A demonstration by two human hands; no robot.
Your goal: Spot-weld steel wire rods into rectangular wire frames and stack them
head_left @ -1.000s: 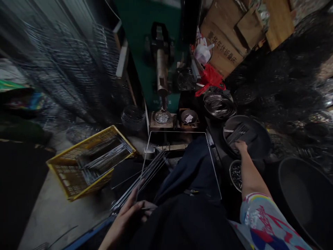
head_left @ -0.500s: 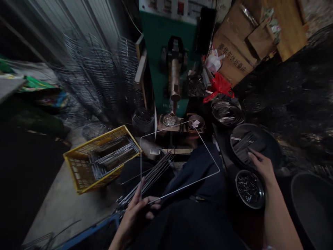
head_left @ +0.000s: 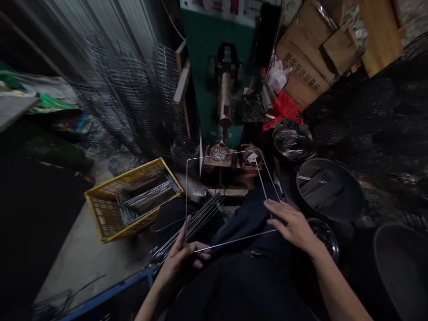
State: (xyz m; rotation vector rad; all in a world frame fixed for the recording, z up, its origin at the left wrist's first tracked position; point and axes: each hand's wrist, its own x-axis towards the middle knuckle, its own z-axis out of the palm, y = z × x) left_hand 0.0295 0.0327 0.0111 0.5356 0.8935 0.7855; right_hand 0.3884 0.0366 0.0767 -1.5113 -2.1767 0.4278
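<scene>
My left hand point(head_left: 182, 263) grips the near left corner of a thin rectangular wire frame point(head_left: 186, 191), holding it tilted over my lap. On the frame's right side my right hand point(head_left: 292, 225) pinches a short metal rod point(head_left: 261, 178), and the rod runs up along that side. The frame's far edge lies just in front of the green machine point(head_left: 203, 53) and its vertical electrode point(head_left: 225, 98). A bundle of long rods point(head_left: 197, 218) rests across my left knee below the frame.
A black basin point(head_left: 347, 196) of short rods and a small bowl point(head_left: 329, 236) of metal bits sit at my right. A yellow crate point(head_left: 100, 214) of wire parts stands at left, stacked wire racks point(head_left: 133, 89) behind it. Cardboard boxes point(head_left: 301, 58) and a large black tub point(head_left: 401, 258) fill the right.
My right hand left the black basin and came to the frame's right side with a rod. My left hand has tilted the frame up toward the machine.
</scene>
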